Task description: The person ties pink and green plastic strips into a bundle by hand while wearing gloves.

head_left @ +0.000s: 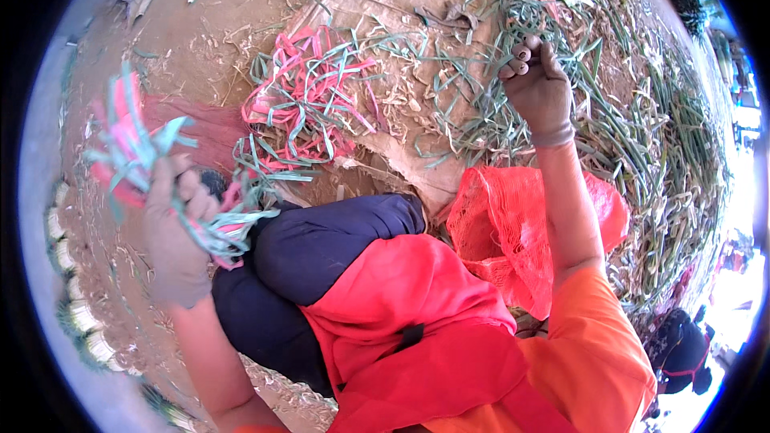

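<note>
My left hand [178, 228], in a grey glove, is closed round a bunch of pink and green plastic strips [132, 132]. Strips stick out on both sides of the fist, and the far ends are smeared by motion. Out to the far right, my gloved right hand [537, 92] has its bare fingertips curled in at a heap of green strips [513, 104]. Some of these green strips rise right beside the fingers, which appear to grip them. Between my hands, a tangled pile of pink and green strips [309, 92] lies on the ground.
A red mesh sack [497, 224] lies under my right forearm, beside my dark-clad knees [337, 232]. Cut green stalks [658, 160] cover the ground at right. A pale sheet [385, 0] lies ahead, with reddish netting [204, 128] at left. Another person's dark head [682, 345] shows at lower right.
</note>
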Demonstrator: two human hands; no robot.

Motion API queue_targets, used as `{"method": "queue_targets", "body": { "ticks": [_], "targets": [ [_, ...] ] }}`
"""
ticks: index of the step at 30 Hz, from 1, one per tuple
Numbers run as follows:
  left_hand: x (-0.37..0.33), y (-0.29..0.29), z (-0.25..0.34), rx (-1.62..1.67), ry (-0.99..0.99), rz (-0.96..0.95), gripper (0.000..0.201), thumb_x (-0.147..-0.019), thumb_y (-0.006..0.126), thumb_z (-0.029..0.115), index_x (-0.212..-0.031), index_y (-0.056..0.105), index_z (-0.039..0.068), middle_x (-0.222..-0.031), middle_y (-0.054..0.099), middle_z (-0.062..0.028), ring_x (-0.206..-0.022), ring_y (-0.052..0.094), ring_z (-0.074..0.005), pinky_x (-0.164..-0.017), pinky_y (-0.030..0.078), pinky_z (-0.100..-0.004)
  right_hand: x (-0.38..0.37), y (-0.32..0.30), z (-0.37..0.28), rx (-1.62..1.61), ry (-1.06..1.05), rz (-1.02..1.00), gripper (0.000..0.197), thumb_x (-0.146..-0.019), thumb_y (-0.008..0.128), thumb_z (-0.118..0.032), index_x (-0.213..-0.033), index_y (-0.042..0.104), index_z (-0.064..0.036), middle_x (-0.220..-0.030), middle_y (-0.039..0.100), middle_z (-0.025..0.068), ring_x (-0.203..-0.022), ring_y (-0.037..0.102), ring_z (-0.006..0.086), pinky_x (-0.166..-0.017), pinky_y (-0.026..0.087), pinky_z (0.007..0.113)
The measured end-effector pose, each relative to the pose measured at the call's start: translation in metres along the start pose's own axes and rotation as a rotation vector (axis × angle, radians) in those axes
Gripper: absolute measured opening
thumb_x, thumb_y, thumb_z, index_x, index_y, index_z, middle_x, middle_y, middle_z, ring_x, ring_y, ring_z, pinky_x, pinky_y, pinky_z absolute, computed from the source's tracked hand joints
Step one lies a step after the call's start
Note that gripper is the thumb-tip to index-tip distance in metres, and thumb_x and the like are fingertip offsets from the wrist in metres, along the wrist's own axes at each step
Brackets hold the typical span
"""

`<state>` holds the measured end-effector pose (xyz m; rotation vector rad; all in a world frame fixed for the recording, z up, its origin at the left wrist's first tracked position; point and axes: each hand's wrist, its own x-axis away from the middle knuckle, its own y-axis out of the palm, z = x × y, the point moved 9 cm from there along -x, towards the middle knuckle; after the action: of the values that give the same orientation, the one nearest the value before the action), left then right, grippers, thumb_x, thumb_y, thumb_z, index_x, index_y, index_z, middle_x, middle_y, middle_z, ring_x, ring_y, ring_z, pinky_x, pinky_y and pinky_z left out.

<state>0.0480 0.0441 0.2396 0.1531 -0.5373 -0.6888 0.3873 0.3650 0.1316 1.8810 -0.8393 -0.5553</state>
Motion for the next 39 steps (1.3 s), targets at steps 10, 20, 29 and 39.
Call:
{"method": "queue_targets", "body": {
  "ticks": [10, 20, 29, 39],
  "targets": [
    [0.001, 0.027, -0.022, 0.039, -0.091, -0.159, 0.033, -0.100, 0.049, 0.033, -0.105, 0.060, 0.002, -0.089, 0.066, -0.0055, -0.073, 0.064, -0.0145, -0.057, 0.048, -0.0245, 0.027, 0.158, 0.131, 1.149, 0.236, -0.275, 0.039, -0.103, 0.041, -0.034, -0.095, 0.062, -0.0014, -0.060, 0.053, 0.0011, -0.054, 0.050, 0.0107, -0.052, 0.040, 0.026],
    [0.009, 0.022, -0.027, 0.333, -0.156, -0.265, 0.035, -0.103, 0.039, 0.028, -0.116, 0.055, 0.001, -0.098, 0.067, -0.0156, -0.089, 0.068, -0.0290, -0.080, 0.057, -0.0427, 0.060, 0.211, 0.261, 1.548, 0.248, -0.642, 0.037, -0.099, 0.048, -0.040, -0.098, 0.063, -0.0063, -0.071, 0.061, 0.0193, -0.070, 0.063, 0.0382, -0.060, 0.048, 0.044],
    [-0.003, 0.011, -0.005, 0.247, 0.003, -0.382, 0.029, -0.097, 0.051, 0.021, -0.114, 0.054, -0.002, -0.073, 0.043, 0.0018, -0.064, 0.048, -0.0097, -0.066, 0.049, -0.0322, 0.064, 0.205, 0.263, 1.426, 0.196, -0.621, 0.027, -0.095, 0.055, -0.031, -0.097, 0.062, -0.0053, -0.077, 0.062, 0.0199, -0.076, 0.064, 0.0357, -0.064, 0.049, 0.042],
    [0.006, -0.215, 0.079, -0.707, 0.601, 0.294, 0.045, -0.095, 0.041, 0.005, -0.138, 0.039, -0.006, -0.081, 0.037, 0.0022, -0.065, 0.039, -0.0075, -0.062, 0.035, -0.0215, 0.074, -0.059, 0.155, 2.237, 0.339, -0.152, 0.011, -0.085, 0.057, -0.019, -0.093, 0.060, -0.0130, -0.080, 0.065, 0.0145, -0.078, 0.064, 0.0372, -0.067, 0.051, 0.045]
  ]
}}
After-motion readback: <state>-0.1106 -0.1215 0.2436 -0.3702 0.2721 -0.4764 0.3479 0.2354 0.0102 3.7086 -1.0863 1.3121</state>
